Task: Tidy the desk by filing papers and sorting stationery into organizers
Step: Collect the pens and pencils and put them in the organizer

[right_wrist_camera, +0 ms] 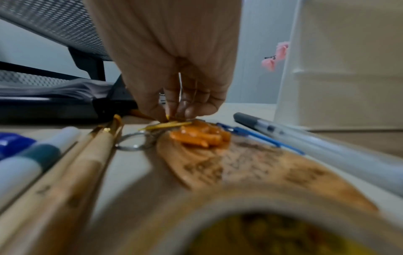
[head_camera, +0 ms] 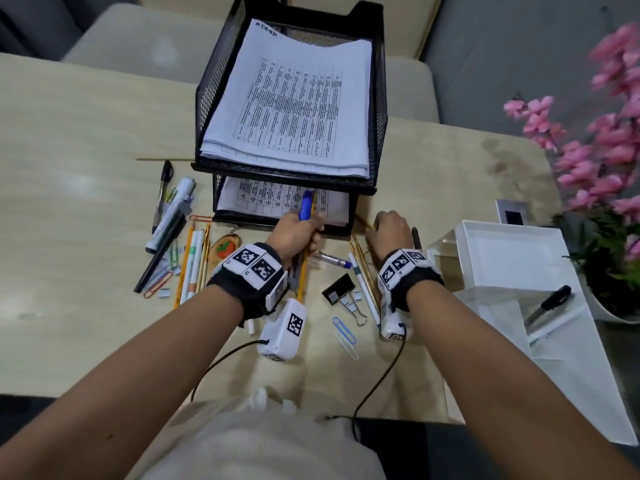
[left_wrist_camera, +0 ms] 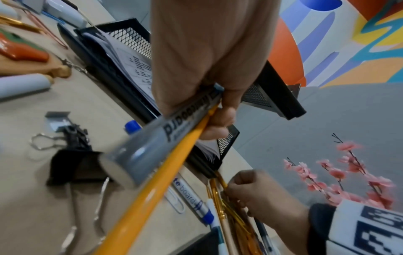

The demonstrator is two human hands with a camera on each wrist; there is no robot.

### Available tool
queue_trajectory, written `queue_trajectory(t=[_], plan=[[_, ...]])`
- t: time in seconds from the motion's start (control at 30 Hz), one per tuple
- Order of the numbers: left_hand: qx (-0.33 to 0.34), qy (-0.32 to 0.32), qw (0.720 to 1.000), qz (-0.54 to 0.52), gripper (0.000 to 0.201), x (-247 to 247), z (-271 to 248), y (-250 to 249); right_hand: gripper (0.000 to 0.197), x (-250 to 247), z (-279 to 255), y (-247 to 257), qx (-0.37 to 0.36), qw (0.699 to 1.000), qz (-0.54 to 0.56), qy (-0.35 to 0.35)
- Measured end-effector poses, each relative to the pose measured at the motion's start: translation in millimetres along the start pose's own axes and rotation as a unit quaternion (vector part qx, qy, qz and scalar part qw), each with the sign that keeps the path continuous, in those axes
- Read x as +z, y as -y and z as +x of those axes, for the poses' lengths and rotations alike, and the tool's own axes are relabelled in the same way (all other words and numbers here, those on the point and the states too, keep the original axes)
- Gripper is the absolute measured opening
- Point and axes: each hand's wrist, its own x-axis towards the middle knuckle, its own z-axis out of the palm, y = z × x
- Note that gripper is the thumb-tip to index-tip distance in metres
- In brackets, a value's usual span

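My left hand (head_camera: 298, 233) (left_wrist_camera: 209, 69) grips a whiteboard marker (head_camera: 306, 206) (left_wrist_camera: 157, 138) with a blue cap together with a yellow pencil (head_camera: 302, 278) (left_wrist_camera: 152, 189), just in front of the lower black mesh tray (head_camera: 221, 202). My right hand (head_camera: 391, 233) (right_wrist_camera: 174, 69) rests low on the desk by the tray's right corner. Its fingertips pinch a thin yellow pencil (head_camera: 363, 220) (right_wrist_camera: 167, 124) lying among gold pens (left_wrist_camera: 220, 198). Printed papers (head_camera: 294, 109) fill the upper tray (head_camera: 204, 98).
Markers and pens (head_camera: 173, 220), paper clips (head_camera: 344, 332) and a binder clip (head_camera: 337, 289) lie scattered on the desk. A wooden keychain (right_wrist_camera: 240, 160) lies under my right wrist. A white organizer (head_camera: 512, 258) holding a black pen (head_camera: 550, 303) stands at the right, beside pink flowers (head_camera: 606, 150).
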Motion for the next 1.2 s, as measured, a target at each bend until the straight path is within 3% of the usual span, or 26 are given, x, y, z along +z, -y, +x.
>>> queue_trajectory(t=[0.1, 0.2, 0.3, 0.4, 0.53, 0.6, 0.7, 0.8, 0.9, 1.03, 1.13, 1.2], plan=[[0.005, -0.006, 1.0, -0.009, 0.028, 2.3, -3.6, 0.1, 0.028, -4.3, -7.4, -6.0, 0.023, 1.0, 0.004, 0.004], [0.023, -0.029, 0.997, 0.068, 0.032, 13.4, -5.4, -1.0, 0.021, -14.5, -20.9, -11.4, 0.052, 0.991, 0.102, -0.064], [0.036, 0.007, 0.993, 0.116, 0.03, 32.7, -10.8, -7.7, 0.006, -35.2, -37.7, -13.1, 0.075, 0.943, 0.273, -0.177], [0.061, 0.059, 0.98, 0.178, 0.028, 57.3, -19.5, -16.7, 0.012, -67.2, -63.3, -19.9, 0.079, 0.875, 0.406, -0.251], [0.115, 0.094, 0.964, 0.221, 0.016, 93.0, -34.1, -32.2, 0.018, -109.2, -106.3, -54.7, 0.061, 0.823, 0.445, -0.347], [0.152, 0.11, 0.955, 0.228, 0.022, 112.4, -40.9, -41.0, 0.034, -125.3, -128.3, -80.0, 0.06, 0.803, 0.457, -0.378], [0.207, 0.141, 0.941, 0.226, 0.033, 150.4, -53.3, -57.5, 0.069, -138.1, -158.0, -120.3, 0.08, 0.82, 0.402, -0.399], [0.25, 0.184, 0.926, 0.217, 0.032, 195.8, -64.5, -68.2, 0.084, -137.9, -179.6, -150.8, 0.107, 0.846, 0.344, -0.393], [0.273, 0.191, 0.903, 0.273, 0.022, 238.8, -68.2, -62.1, 0.085, -130.3, -190.4, -167.8, 0.139, 0.868, 0.314, -0.359], [0.278, 0.176, 0.878, 0.347, 0.034, 279.7, -64.3, -30.2, 0.08, -116.7, -195.0, -179.7, 0.137, 0.897, 0.288, -0.306], [0.259, 0.161, 0.864, 0.401, 0.041, 292.3, -61.0, -5.0, 0.081, -116.1, -190.4, -185.4, 0.146, 0.896, 0.294, -0.3], [0.264, 0.15, 0.858, 0.414, 0.034, 293.5, -58.5, 5.9, 0.08, -118.2, -188.1, -188.7, 0.15, 0.89, 0.305, -0.305]])
